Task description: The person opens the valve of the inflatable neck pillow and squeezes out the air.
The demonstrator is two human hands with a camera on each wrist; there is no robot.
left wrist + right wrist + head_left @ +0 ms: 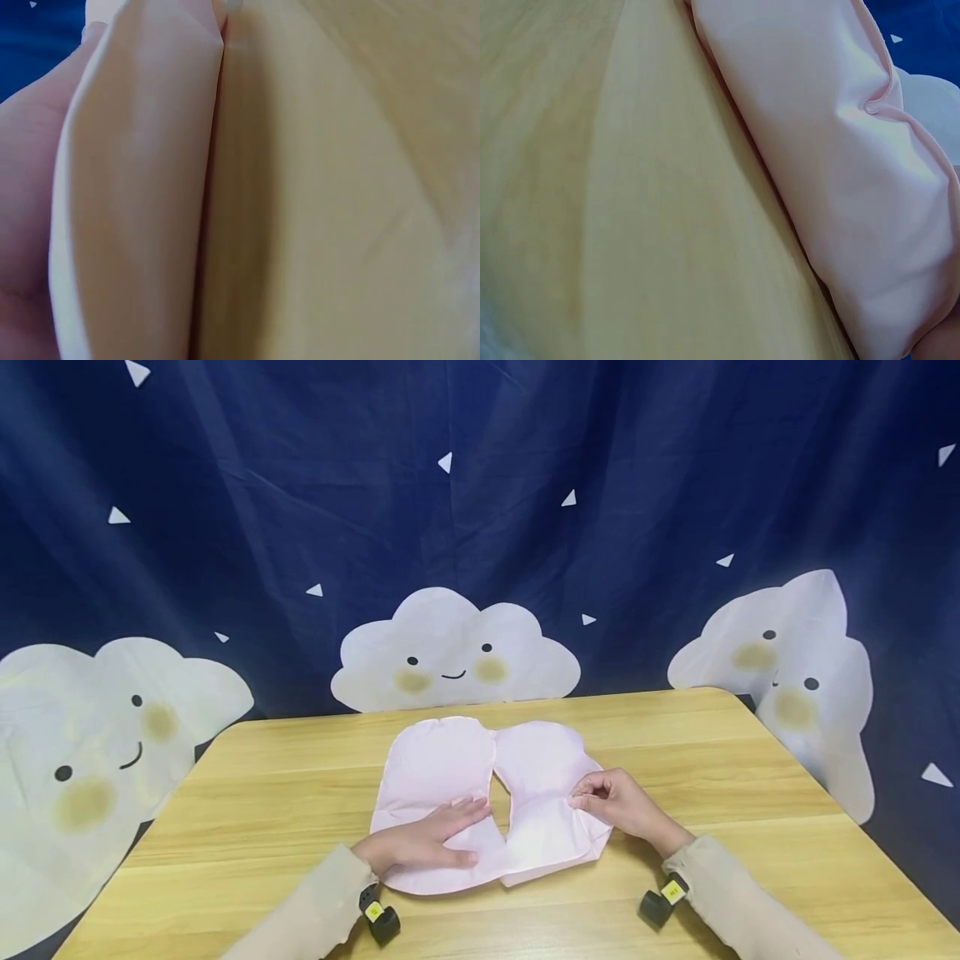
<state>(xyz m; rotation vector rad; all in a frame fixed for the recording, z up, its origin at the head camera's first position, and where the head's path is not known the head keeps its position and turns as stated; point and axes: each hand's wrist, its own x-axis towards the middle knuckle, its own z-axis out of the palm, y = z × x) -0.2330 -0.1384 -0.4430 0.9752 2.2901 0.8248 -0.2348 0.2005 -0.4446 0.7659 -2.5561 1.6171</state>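
Observation:
A pale pink, soft-looking neck pillow with two rounded lobes lies on the wooden table in the head view. A narrow slot between the lobes lets the wood show through. My left hand rests on the near part of the left lobe, its fingers extended and the thumb apart. At the right lobe, my right hand pinches the pillow's surface between thumb and fingers. The right wrist view has the pillow's side bulging, with a puckered seam on top. Up close in the left wrist view, the pillow's edge stands beside the left hand.
The light wooden table has rounded far corners. Behind it hangs a dark blue curtain printed with smiling clouds and small white triangles. A small black camera is strapped at the left wrist, another camera at the right.

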